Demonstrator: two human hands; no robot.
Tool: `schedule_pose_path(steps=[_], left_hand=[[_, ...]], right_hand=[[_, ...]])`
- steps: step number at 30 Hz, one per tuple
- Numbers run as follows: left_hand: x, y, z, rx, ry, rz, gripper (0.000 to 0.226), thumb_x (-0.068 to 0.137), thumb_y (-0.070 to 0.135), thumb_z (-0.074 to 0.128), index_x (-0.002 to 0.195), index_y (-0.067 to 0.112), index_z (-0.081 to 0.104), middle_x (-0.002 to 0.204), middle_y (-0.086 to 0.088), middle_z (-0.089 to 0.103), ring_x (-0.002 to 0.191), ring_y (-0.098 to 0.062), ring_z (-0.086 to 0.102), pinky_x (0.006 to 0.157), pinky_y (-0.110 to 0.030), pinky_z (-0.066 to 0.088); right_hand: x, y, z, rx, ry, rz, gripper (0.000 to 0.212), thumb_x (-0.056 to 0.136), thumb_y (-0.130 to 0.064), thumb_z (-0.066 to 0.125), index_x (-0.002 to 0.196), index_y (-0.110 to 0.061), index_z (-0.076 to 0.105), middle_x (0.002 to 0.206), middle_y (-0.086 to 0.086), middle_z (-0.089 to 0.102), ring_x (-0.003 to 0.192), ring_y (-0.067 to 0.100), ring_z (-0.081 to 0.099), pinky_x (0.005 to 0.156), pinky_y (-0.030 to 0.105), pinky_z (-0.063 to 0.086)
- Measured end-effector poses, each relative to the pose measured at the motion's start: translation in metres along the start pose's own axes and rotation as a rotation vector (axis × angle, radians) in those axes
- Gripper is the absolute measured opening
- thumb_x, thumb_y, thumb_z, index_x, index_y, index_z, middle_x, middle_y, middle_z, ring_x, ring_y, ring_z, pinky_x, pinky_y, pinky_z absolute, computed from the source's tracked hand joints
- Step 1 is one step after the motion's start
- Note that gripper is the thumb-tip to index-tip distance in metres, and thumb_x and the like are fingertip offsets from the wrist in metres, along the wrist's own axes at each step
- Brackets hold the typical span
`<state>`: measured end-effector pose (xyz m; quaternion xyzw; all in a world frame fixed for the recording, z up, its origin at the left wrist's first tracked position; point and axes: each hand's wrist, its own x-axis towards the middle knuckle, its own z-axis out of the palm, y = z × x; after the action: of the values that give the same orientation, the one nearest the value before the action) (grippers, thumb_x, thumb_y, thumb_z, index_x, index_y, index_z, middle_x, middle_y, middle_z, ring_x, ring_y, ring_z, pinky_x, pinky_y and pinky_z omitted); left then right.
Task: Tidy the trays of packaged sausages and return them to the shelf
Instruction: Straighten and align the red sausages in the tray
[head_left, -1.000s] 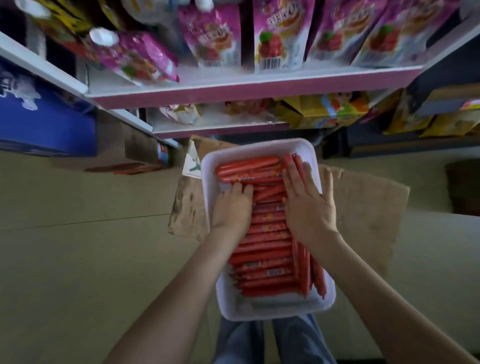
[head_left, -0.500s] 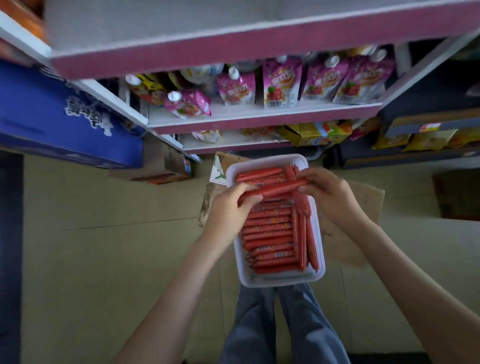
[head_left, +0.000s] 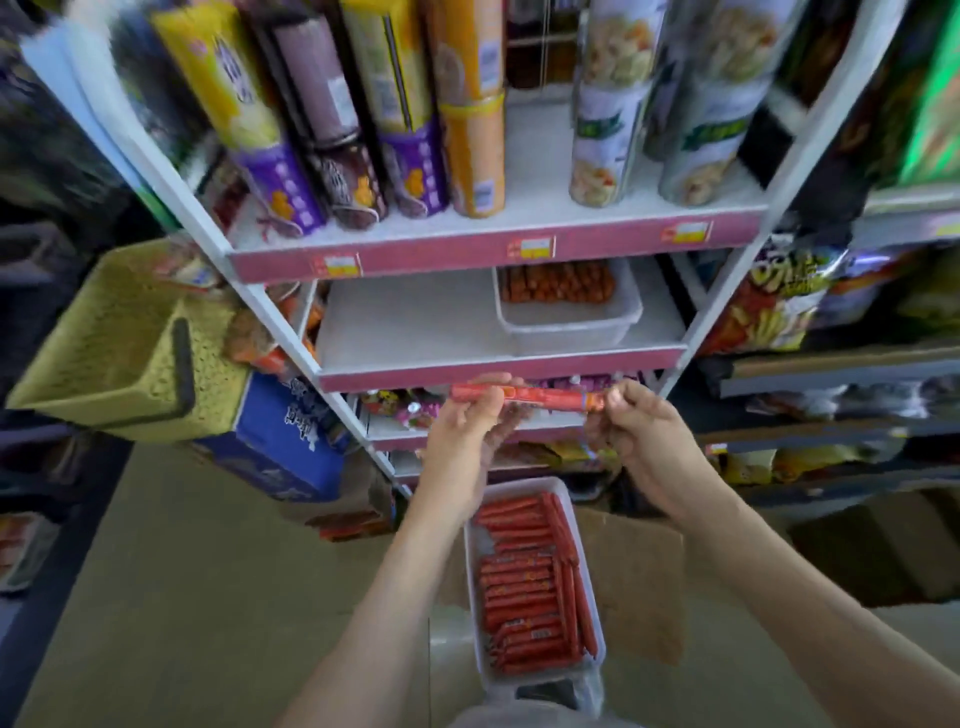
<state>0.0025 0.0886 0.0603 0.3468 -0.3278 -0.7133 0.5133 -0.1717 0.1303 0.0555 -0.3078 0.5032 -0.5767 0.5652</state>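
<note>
One packaged sausage (head_left: 524, 396) is held level just in front of the middle shelf's (head_left: 415, 327) pink edge. The left hand's (head_left: 465, 436) fingers pinch one end and the right hand's (head_left: 641, 441) fingers pinch the other. Below that shelf lies a white tray (head_left: 471, 582) packed with sausages, and on the shelf, towards its right end, sits a second tray (head_left: 566, 332).

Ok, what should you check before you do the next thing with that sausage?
1. The sausage held at both ends by left hand and right hand: ok.
2. Its wrapper unbroken: cannot tell, blurred.
3. The lower tray keeps its sausages inside its rim: ok.
4. Room in the shelf tray: ok, front part bare.
5. Free shelf beside that tray: ok.
</note>
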Motion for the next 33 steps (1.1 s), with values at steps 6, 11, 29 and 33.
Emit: schedule_pose_path(steps=[6, 11, 29, 33], left_hand=[[-0.018, 0.042, 0.039, 0.384, -0.12, 0.207, 0.007, 0.092, 0.022, 0.054, 0.095, 0.017, 0.058, 0.099, -0.001, 0.07, 0.096, -0.01, 0.066, 0.085, -0.02, 0.051], [-0.022, 0.064, 0.046, 1.17, -0.115, 0.619, 0.015, 0.096, 0.027, 0.049, 0.103, 0.017, 0.058, 0.094, 0.0, 0.062, 0.085, -0.009, 0.059, 0.072, -0.024, 0.044], [-0.027, 0.093, 0.038, 1.284, -0.068, 0.645, 0.018, 0.087, 0.034, 0.065, 0.099, 0.027, 0.053, 0.085, 0.018, 0.055, 0.074, 0.001, 0.055, 0.065, -0.01, 0.042], [-0.026, 0.11, 0.038, 1.033, -0.094, 0.523, 0.017, 0.086, 0.022, 0.067, 0.096, 0.034, 0.058, 0.085, 0.013, 0.067, 0.08, 0.001, 0.062, 0.073, -0.01, 0.046]], right_hand=[[-0.009, -0.047, 0.019, -0.501, 0.002, -0.138, 0.011, 0.097, -0.018, 0.053, 0.102, -0.015, 0.062, 0.091, -0.006, 0.07, 0.083, 0.012, 0.063, 0.074, 0.026, 0.048], [-0.037, -0.092, 0.054, -0.758, -0.099, -0.622, 0.032, 0.086, -0.018, 0.067, 0.115, -0.027, 0.058, 0.11, -0.018, 0.059, 0.104, 0.001, 0.054, 0.089, 0.014, 0.043], [-0.027, -0.114, 0.057, -0.112, -0.029, -0.515, 0.01, 0.094, -0.004, 0.054, 0.084, -0.007, 0.057, 0.069, -0.003, 0.067, 0.069, 0.013, 0.065, 0.068, 0.023, 0.053], [-0.011, -0.108, 0.04, 0.211, 0.029, -0.367, 0.014, 0.094, -0.005, 0.049, 0.082, -0.009, 0.053, 0.07, 0.001, 0.063, 0.066, 0.012, 0.061, 0.067, 0.023, 0.053]])
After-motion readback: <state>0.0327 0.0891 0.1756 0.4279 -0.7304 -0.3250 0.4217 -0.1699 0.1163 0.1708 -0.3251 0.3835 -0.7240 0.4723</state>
